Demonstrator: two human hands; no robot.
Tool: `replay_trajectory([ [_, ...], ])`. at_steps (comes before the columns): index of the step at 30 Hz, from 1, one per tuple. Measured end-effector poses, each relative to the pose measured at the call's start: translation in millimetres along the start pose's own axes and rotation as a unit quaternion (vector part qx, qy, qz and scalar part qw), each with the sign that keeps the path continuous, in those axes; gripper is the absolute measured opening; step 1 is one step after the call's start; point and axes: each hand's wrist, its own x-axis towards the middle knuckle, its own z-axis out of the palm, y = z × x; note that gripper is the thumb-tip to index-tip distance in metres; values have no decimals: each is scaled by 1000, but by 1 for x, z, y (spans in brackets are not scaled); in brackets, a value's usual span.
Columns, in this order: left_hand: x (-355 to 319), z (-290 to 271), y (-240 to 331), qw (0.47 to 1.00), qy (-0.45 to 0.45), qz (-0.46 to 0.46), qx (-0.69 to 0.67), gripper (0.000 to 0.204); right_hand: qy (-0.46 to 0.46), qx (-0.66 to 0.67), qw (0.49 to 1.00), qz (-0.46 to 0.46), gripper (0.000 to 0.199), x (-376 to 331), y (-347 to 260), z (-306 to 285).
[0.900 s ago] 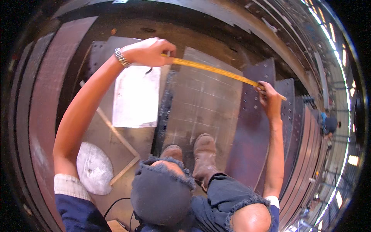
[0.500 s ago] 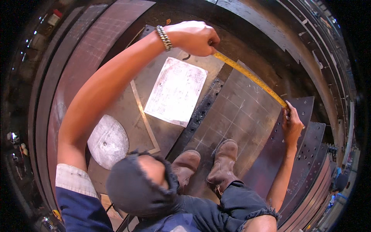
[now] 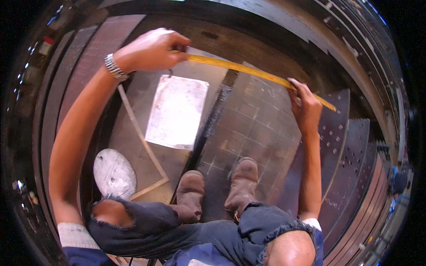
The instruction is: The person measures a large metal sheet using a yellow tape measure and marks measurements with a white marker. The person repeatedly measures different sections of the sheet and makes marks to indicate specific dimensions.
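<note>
The left hand (image 3: 153, 52) pinched a yellow measuring tape (image 3: 222, 62) and the right hand (image 3: 307, 106) gripped it short of its free end, the tape running along the far edge of a line-marked metal plate (image 3: 242, 128), while a white sheet (image 3: 176, 111) lay on the plate to the left (image 3: 175, 162).

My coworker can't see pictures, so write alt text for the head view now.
A left hand and right hand hold a yellow tape out over a metal plate marked with pale lines. Left of the plate lie a paper, an L-shaped square and a grey disc.
</note>
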Motion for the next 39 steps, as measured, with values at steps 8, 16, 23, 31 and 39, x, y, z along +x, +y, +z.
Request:
replay_trajectory([
  [8, -48, 8, -18, 995, 37, -74, -49, 27, 9, 57, 998, -30, 25, 21, -11, 31],
  [16, -74, 5, -24, 989, 23, -114, -89, 31, 5, 89, 995, -50, 24, 34, -26, 50],
  [23, -63, 11, -26, 988, 7, -119, -98, 31, -5, 92, 995, -34, 24, 26, -21, 48],
  [31, -65, 14, -27, 985, -34, -139, -93, 40, -16, 80, 996, -39, 23, 21, -23, 47],
  [39, -75, 21, -39, 983, -25, -149, -103, 33, -23, 82, 996, -41, 22, 21, -29, 59],
])
